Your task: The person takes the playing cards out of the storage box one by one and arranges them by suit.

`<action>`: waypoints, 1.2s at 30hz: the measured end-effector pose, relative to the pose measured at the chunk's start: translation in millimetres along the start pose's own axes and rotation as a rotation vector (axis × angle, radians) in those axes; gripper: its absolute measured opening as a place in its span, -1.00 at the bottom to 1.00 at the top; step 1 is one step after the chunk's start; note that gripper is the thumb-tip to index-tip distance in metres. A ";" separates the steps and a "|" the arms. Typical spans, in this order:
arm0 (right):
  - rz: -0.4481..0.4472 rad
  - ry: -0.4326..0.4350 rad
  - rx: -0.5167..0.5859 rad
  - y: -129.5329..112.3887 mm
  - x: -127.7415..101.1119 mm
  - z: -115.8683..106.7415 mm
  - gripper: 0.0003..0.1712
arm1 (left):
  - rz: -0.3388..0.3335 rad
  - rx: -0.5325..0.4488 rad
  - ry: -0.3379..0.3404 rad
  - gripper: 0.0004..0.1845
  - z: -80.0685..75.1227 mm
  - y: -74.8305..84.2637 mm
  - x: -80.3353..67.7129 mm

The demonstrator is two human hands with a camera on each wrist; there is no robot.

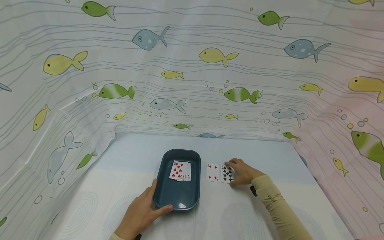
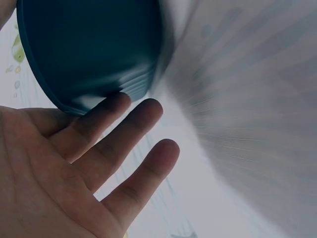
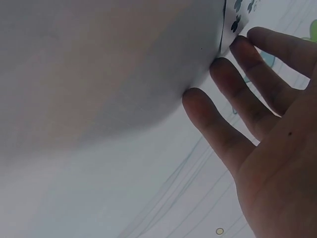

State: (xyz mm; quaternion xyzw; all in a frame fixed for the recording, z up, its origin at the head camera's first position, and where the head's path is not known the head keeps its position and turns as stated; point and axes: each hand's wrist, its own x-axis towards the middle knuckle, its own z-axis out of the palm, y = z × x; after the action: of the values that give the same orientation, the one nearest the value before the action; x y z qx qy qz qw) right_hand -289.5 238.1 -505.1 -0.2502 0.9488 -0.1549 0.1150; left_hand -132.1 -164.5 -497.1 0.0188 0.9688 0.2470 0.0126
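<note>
A black clubs playing card (image 1: 227, 174) lies on the table under my right hand (image 1: 242, 171). My right index fingertip is at its far edge and the thumb at its near edge, pinching it lengthwise; the right wrist view shows the card's edge tilted by the fingertips (image 3: 240, 42). Just left of it lies a four of diamonds (image 1: 212, 172). My left hand (image 1: 139, 208) rests against the near left corner of a dark blue tray (image 1: 178, 196), its fingers extended along the wall and thumb at the near rim. A small pile of playing cards (image 1: 180, 170), hearts on top, lies in the tray.
A pale patterned cloth (image 1: 240, 216) covers the table. Fish-printed sheeting (image 1: 192, 100) rises at the back and along both sides. The tray stands left of the two loose cards, with a narrow gap between.
</note>
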 end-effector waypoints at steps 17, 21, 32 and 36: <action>-0.025 0.028 0.002 -2.1 2.1 -0.1 -0.01 | 0.038 -0.007 0.016 0.31 -1.0 -1.3 0.6; 0.010 0.091 0.024 -7.3 6.5 -0.3 -0.17 | 0.034 -0.010 0.013 0.31 -1.5 -0.6 0.0; -0.083 0.400 0.151 -39.7 20.6 0.1 -0.40 | 0.008 -0.011 -0.005 0.32 -1.5 -0.8 -1.0; -0.104 0.437 0.173 -55.2 29.0 1.6 -0.40 | 0.001 -0.015 -0.012 0.33 0.1 -1.3 -0.7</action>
State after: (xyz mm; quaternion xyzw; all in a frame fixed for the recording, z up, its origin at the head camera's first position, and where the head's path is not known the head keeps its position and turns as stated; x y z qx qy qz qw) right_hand -289.4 177.3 -491.3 -0.2484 0.9201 -0.2920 -0.0803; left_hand -131.4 -165.6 -497.8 0.0208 0.9668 0.2541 0.0182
